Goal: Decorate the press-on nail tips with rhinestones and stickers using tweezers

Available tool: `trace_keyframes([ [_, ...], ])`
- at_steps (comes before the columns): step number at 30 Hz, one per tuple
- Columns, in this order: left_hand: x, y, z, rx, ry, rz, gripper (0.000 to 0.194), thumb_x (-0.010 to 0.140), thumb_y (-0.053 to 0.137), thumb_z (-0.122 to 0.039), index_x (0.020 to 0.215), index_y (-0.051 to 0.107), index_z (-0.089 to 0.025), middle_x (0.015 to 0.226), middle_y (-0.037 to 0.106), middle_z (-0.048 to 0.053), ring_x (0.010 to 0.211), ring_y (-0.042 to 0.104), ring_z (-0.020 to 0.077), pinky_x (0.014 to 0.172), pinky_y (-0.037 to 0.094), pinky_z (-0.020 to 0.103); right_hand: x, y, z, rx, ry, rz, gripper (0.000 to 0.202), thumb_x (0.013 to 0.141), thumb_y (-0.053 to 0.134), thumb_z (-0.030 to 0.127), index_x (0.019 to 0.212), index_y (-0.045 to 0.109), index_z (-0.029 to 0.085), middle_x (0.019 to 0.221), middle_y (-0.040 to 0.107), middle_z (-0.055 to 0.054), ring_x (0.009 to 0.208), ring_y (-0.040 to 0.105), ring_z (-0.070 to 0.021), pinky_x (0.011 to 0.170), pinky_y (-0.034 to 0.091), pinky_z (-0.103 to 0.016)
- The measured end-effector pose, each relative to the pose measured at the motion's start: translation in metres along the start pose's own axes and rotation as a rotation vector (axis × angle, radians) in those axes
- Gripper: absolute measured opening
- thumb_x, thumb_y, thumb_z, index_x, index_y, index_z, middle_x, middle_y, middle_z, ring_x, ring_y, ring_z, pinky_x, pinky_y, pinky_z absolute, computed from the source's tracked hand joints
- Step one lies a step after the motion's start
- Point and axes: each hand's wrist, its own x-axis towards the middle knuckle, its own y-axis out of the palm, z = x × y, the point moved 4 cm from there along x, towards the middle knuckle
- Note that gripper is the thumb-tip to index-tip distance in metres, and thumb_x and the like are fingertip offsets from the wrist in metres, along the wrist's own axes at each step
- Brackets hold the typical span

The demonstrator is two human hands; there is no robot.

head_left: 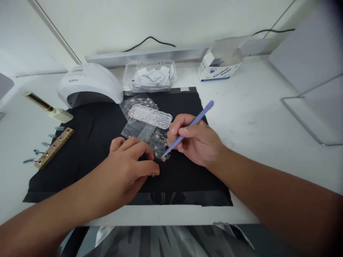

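Note:
My right hand (197, 141) grips a purple pen-like tool (191, 125), its thin tip pointing down at the near corner of a clear patterned sticker sheet (160, 141). Left of that tip, my left hand (132, 162) is closed, thumb and index finger pinched around something small that I cannot make out. More clear sheets lie beyond, with a clear compartment case (150, 116) of tiny pieces on top of them. All of this rests on a black cloth (104, 123).
A wooden stand (55, 149) with several nail tips and a polish bottle (61, 115) are at left. Behind are a white lamp (91, 80), a clear tub (150, 87) of packets and an alcohol pads box (219, 69). A metal-framed stand (302, 123) is at right.

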Motion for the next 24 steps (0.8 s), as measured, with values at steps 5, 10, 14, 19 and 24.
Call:
trace_keyframes([
  [5,0.001,-0.001,-0.003,0.043,0.021,-0.016,0.038,0.093,0.045,-0.005,0.098,0.073,-0.030,0.106,0.062,0.004,0.095,0.052,0.0220,0.081,0.026,0.042,0.001,0.000,0.000,-0.013,0.010,-0.008,0.003,0.070,0.065,0.018,0.070,0.068,0.016,0.053,0.060,0.005,0.041,0.049,-0.0069,0.046,0.038,-0.023],
  [10,-0.001,-0.018,0.000,0.070,-0.003,-0.090,0.036,0.094,0.044,-0.007,0.111,0.068,-0.028,0.115,0.062,0.005,0.104,0.053,0.0232,0.086,0.031,0.044,0.002,-0.003,0.000,0.027,0.014,-0.044,0.003,0.068,0.066,0.019,0.068,0.068,0.016,0.054,0.061,0.004,0.041,0.051,-0.0068,0.044,0.037,-0.023],
  [14,-0.006,-0.044,0.029,0.124,-0.115,-0.196,0.022,0.096,0.051,-0.024,0.112,0.066,-0.024,0.115,0.064,0.005,0.107,0.057,0.0239,0.091,0.041,0.043,0.002,-0.005,-0.001,0.044,0.018,-0.049,0.003,0.069,0.067,0.019,0.069,0.068,0.016,0.053,0.061,0.004,0.042,0.052,-0.0072,0.043,0.038,-0.021],
  [19,0.002,-0.057,0.085,0.109,-0.439,-0.206,0.038,0.091,0.054,-0.046,0.119,0.064,-0.022,0.115,0.066,0.010,0.109,0.058,0.0295,0.087,0.050,0.043,0.002,-0.006,-0.001,0.035,-0.032,-0.057,0.008,0.073,0.069,0.025,0.072,0.067,0.017,0.053,0.061,0.004,0.045,0.054,-0.0085,0.047,0.044,-0.021],
  [24,0.019,-0.036,0.095,0.128,-0.467,-0.142,0.062,0.079,0.070,-0.054,0.130,0.058,-0.020,0.108,0.068,0.011,0.102,0.063,0.0328,0.092,0.049,0.050,0.001,-0.006,0.000,0.000,-0.053,-0.083,0.010,0.075,0.072,0.027,0.071,0.069,0.018,0.060,0.064,0.003,0.052,0.060,-0.0105,0.055,0.049,-0.024],
])
